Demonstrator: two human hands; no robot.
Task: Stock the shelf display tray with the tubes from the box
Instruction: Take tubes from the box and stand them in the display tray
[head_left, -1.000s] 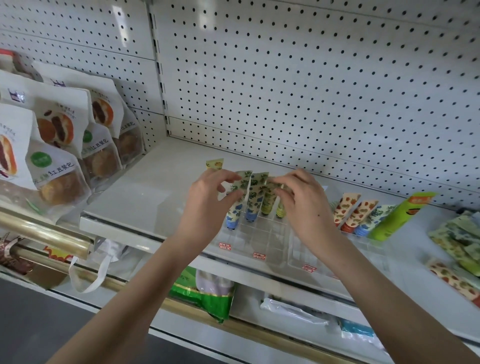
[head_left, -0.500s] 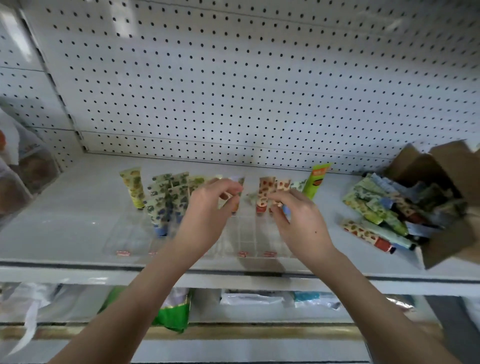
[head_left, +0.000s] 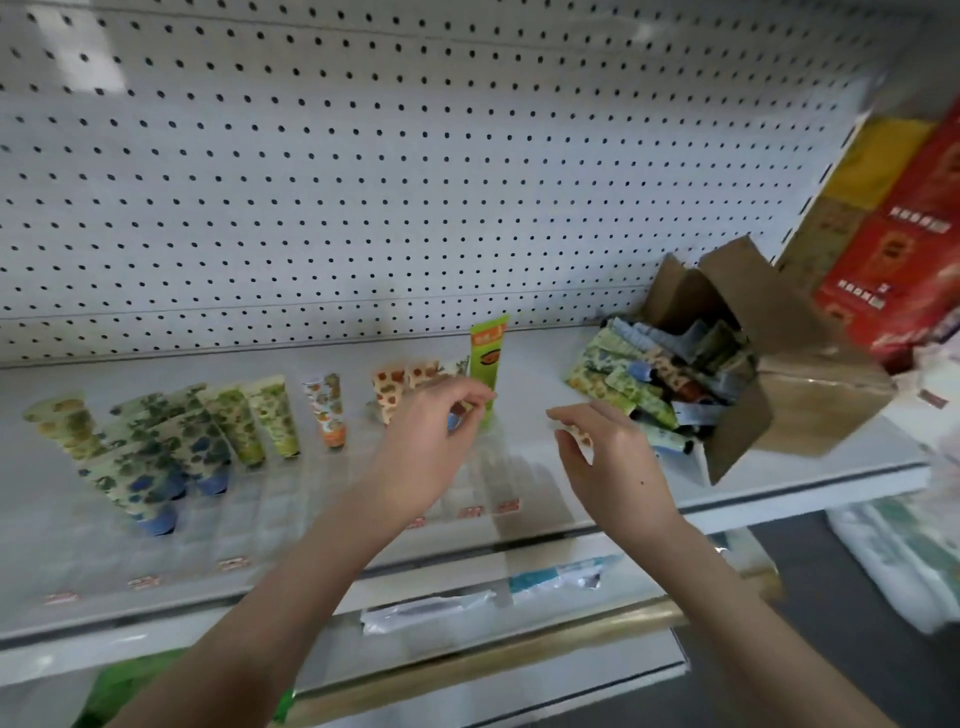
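Our left hand masks tubes in the display tray; its grip is unclear. Our right hand pinches a spotted tube near the cardboard box.

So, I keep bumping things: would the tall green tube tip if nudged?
Probably: the green tube stands upright, tall and narrow, so a nudge near its top could topple it. It looks like light, soft plastic, so likely bends, not breaks.

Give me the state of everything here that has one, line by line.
Cardboard box, open, on its side, loose tubes spilling out.
Display tray, partly stocked, many slots unfilled.
Tray tubes, upright, caps down.
Left hand, fingers curled; grip unclear.
Right hand, fingers curled; grip unclear.
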